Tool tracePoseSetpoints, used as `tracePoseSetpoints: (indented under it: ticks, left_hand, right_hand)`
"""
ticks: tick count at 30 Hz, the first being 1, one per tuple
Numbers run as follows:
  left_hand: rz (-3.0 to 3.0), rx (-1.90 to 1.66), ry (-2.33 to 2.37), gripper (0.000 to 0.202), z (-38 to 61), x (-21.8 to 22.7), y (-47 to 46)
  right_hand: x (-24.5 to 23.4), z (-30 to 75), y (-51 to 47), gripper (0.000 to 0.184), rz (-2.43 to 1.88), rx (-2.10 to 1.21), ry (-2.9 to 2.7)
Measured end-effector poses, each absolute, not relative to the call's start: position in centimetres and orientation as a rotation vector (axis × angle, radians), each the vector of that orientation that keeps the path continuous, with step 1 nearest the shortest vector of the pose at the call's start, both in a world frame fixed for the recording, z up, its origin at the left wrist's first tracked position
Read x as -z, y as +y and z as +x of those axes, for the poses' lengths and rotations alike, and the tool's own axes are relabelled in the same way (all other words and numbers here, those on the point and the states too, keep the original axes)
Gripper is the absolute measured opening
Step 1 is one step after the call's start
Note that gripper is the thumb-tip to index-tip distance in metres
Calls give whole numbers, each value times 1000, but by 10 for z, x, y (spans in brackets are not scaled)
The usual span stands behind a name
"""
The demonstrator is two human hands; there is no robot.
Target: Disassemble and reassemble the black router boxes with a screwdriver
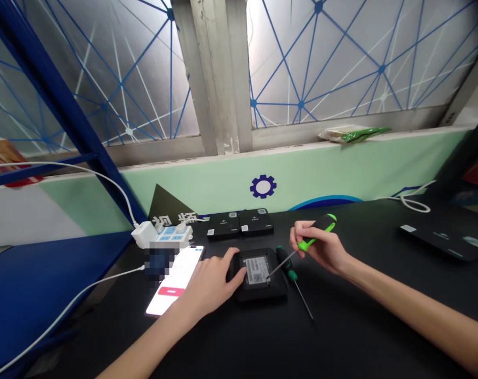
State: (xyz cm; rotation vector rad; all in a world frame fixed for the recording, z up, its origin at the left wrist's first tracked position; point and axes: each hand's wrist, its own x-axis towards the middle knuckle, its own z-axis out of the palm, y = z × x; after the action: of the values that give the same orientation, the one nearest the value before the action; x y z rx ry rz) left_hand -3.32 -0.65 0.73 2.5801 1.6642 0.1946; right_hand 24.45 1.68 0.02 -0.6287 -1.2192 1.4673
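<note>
A black set-top box (276, 289) lies label side up on the black table. My left hand (215, 276) rests on the box's left side, thumb and fingers spread. In my right hand (321, 242) is a screwdriver (282, 261) with a black and bright green handle, held at a slant. Its tip meets the box near the lower right corner of the white label (257, 270). Whether the tip sits in a screw is too small to tell. Just right of the box lies a second screwdriver (292, 275) with a dark green handle, its shaft pointing toward me.
Two black boxes (223, 225) stand behind, against the green wall. A lit phone (174, 284) lies left, near a power strip (171, 233) with a white charger (144, 234) and cables. Another black box (444, 242) is far right. A green packet (355, 134) sits on the window ledge.
</note>
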Motion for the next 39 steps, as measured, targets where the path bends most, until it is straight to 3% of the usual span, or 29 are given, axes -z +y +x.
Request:
tracePoseSetpoints:
  ticks: [22, 29, 39]
  left_hand:
    - [2576, -190, 1674, 48, -32, -8, -7]
    - [2511, -200, 1736, 38, -32, -9, -5]
    - [2509, -368, 1519, 39, -41, -9, 3]
  right_hand:
    - [-6, 244, 6, 26, -569, -1333, -1385]
    - [-4, 242, 8, 28, -591, -1318, -1366]
    - [-1, 234, 6, 24, -775, -1155, -1497]
